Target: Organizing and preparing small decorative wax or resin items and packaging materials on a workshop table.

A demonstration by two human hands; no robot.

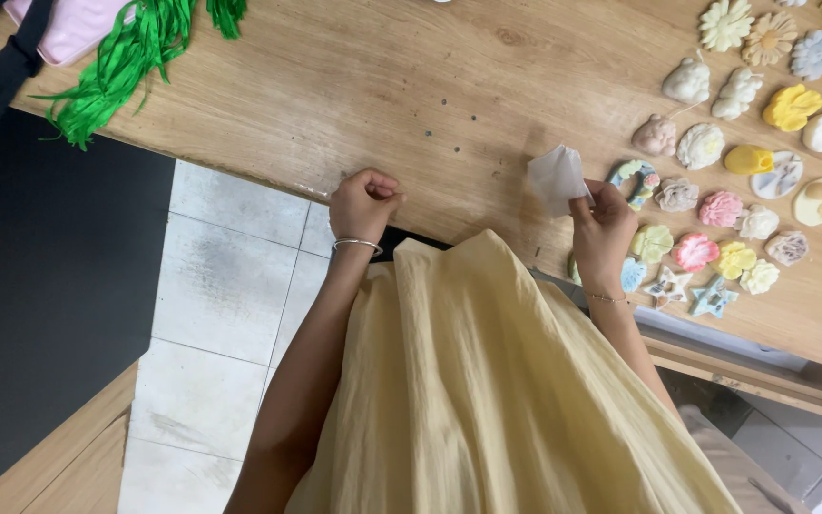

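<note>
One small white bag [557, 177] is pinched at its lower corner by the right hand [603, 227], fingers closed on it, held up just over the table [382, 86] edge, seemingly to keep it within reach of the coloured plaster shapes [715, 205] beside it. The left hand [363, 203] rests curled in a loose fist at the table edge; I cannot tell whether it holds anything.

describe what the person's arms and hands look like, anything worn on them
Both arms are bare, no sleeves showing. The left hand has a thin silver bangle at the wrist; the right hand has a fine chain bracelet. No gloves, and no rings that I can make out.
</note>
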